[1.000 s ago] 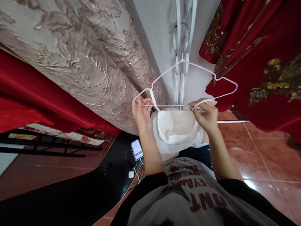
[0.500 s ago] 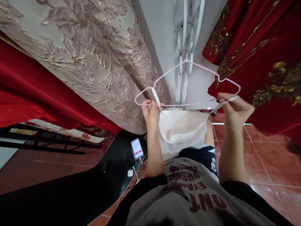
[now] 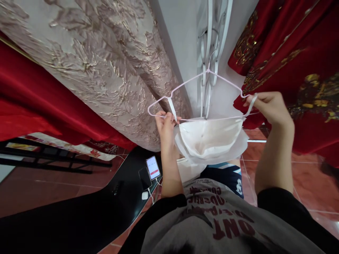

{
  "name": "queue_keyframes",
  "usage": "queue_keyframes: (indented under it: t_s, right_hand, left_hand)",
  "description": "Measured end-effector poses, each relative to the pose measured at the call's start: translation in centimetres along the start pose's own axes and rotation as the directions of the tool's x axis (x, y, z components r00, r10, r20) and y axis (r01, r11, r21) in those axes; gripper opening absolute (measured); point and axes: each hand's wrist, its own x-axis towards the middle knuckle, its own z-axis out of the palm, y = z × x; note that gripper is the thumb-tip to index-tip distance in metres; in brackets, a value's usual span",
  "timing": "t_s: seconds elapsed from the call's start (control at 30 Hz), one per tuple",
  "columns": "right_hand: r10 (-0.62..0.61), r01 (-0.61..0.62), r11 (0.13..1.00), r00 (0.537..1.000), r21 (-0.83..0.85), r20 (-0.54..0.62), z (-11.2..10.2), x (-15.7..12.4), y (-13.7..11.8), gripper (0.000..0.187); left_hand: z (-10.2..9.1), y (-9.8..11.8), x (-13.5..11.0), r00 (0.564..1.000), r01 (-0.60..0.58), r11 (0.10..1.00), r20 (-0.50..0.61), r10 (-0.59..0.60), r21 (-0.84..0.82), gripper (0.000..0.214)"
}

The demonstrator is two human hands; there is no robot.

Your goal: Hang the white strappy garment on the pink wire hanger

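A pale pink clothes hanger [image 3: 189, 82] hangs by its hook from a white metal rack. Below its bar droops a white garment [image 3: 212, 135] with thin straps. The left strap [image 3: 172, 108] is looped over the hanger's left shoulder. My left hand [image 3: 166, 125] is closed around the hanger's lower left bar, right beside the base of that strap. Up at the hanger's right shoulder, my right hand [image 3: 271, 106] pinches the right strap [image 3: 251, 105], drawing it over that end. The hanger's right tip is hidden behind my right hand.
A beige brocade gown [image 3: 106, 63] hangs on the left, and a red gown with gold trim [image 3: 286, 70] on the right. Behind the hanger is the white rack [image 3: 209, 28]. Two phones, one a lit phone [image 3: 153, 167], lie on a black bench [image 3: 87, 208] at lower left.
My right hand has moved up and drawn the right strap onto the hanger's right end. The garment has risen and spread wider along the bar. My left hand has stayed on the hanger.
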Motion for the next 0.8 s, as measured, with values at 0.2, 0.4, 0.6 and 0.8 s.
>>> queue_keyframes:
  t_s: [0.2, 0.4, 0.6, 0.8]
  right_hand:
    - [-0.007, 0.030, 0.971, 0.995, -0.239, 0.098, -0.1, 0.0, -3.5, 0.044]
    - [-0.330, 0.274, 0.878, 0.941, -0.393, -0.080, 0.7, -2.1, -9.9, 0.023]
    - [-0.399, 0.414, 0.903, 0.908, -0.119, 0.132, 7.3, -3.7, -6.2, 0.033]
    - [-0.304, 0.313, 0.903, 0.950, -0.295, 0.077, 12.7, -5.7, -2.1, 0.030]
  left_hand:
    - [0.3, -0.5, 0.0, 1.000, 0.024, 0.999, -0.017, -0.025, -0.023, 0.042]
    - [0.2, -1.0, -0.7, 0.994, 0.093, 0.990, 0.063, -0.087, -0.103, 0.042]
    - [0.6, -1.0, -1.4, 0.999, 0.050, 0.998, 0.018, -0.049, -0.049, 0.041]
    - [-0.3, -1.4, -2.3, 0.994, 0.078, 0.997, 0.084, -0.075, -0.027, 0.032]
